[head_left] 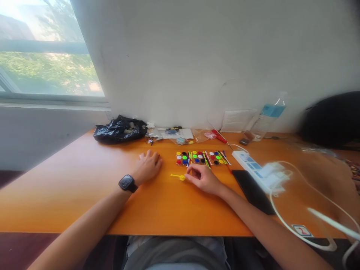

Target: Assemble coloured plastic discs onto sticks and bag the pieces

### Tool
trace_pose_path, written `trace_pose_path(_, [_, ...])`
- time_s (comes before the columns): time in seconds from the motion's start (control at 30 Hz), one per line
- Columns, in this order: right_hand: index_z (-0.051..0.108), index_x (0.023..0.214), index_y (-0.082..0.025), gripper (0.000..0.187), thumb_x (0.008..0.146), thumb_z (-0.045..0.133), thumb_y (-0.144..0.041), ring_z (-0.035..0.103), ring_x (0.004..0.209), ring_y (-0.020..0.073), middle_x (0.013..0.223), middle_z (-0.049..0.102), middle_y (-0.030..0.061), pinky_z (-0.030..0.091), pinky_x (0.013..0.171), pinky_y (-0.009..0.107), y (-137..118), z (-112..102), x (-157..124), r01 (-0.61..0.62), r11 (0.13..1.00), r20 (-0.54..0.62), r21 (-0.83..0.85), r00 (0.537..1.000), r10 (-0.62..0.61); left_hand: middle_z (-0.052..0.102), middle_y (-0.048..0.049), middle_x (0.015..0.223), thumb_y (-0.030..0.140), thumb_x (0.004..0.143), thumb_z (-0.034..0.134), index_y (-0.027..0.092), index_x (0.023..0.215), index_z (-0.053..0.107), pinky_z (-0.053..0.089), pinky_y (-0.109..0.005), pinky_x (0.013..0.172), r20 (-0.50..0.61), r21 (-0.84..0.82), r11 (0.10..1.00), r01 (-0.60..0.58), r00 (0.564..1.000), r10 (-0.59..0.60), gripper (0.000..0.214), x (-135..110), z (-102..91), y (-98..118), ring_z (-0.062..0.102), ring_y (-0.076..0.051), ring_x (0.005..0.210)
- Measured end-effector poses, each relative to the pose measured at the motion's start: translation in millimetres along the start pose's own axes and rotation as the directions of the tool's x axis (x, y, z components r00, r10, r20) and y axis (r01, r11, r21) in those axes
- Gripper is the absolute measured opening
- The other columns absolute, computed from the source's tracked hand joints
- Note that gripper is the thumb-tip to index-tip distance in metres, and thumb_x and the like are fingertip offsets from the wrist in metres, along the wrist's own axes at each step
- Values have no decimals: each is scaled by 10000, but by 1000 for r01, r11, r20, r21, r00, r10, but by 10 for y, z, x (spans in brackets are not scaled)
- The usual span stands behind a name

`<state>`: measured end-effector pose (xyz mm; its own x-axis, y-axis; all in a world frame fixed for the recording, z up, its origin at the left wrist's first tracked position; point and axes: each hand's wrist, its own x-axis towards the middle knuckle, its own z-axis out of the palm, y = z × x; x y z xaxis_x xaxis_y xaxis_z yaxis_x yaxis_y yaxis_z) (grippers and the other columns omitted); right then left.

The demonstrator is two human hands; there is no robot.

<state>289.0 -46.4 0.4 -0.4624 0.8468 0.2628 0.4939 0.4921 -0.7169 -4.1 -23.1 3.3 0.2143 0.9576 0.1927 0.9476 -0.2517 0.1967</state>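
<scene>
My left hand (148, 167) lies palm down on the wooden table (157, 210), its fingers spread and holding nothing. To its right, my right hand (203, 177) has thumb and forefinger drawn together at the round end of a small yellow stick (178, 176). The stick's thin part points left, low over the table or on it. Just beyond the right hand are several coloured discs (179, 157) in three groups. Thin coloured sticks (207, 159) lie beside each group. The right hand hides a little of the nearest edge of the middle group.
A black plastic bag (119, 129) sits at the back left. Along the wall lie clear packets (201, 135), a red-handled tool (219, 136) and a bottle (266, 118). On the right are a white power strip (254, 167), looping cables (305, 180) and a flat black object (251, 191).
</scene>
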Motion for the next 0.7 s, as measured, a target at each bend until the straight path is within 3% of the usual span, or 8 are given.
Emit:
trace_pose_path(0.13, [662,870,-222,176,880,747,-376,467,578,126,631,532,-43,323,573,269,-31,-9,-27,43,991,-3,-127,999,-43,616,-138,1210,394,1088,349,233,1214,620,432,-450,1026,-16,-14,993,-119,993,119,339,-2,64,27,564,-295,1141])
trace_pose_path(0.27, [665,858,-220,162,910,708,-367,474,576,127,621,528,-42,330,579,267,-43,-15,-24,49,988,-27,-147,998,-54,628,-135,1261,376,1098,314,234,1321,582,458,-456,1020,-24,-14,982,-190,982,189,376,-31,75,54,572,-301,1153])
trace_pose_path(0.37, [667,856,-218,172,931,682,-372,479,569,129,612,531,-40,333,577,267,-37,-17,-13,47,989,-39,-143,998,-54,606,-138,1354,421,1094,346,254,1377,558,426,-563,1069,-71,-5,990,-139,988,139,391,-35,58,80,510,-365,1295])
trace_pose_path(0.47, [661,841,-214,196,956,650,-372,482,563,128,608,533,-37,339,578,268,-45,-18,-8,50,988,-69,-143,996,-60,534,-174,1481,456,1076,416,219,1423,534,351,-667,1133,-209,-36,992,-119,972,109,437,-21,-14,133,378,-431,1439])
trace_pose_path(0.6, [618,784,-205,274,1001,587,-370,469,563,127,612,514,-31,337,580,273,-85,-23,-12,64,987,-194,-149,977,-93,625,-127,1366,384,1094,415,229,1382,569,475,-470,1105,-303,-244,891,-382,903,304,362,-62,-152,291,563,-286,1292])
trace_pose_path(0.7, [596,768,-204,306,1016,565,-381,450,556,127,611,498,-29,331,569,276,-108,-31,-18,65,989,-264,-135,959,-99,673,-92,1301,341,1074,482,251,1336,613,510,-403,1044,-246,-293,774,-561,826,506,306,-145,-166,451,626,-243,1186])
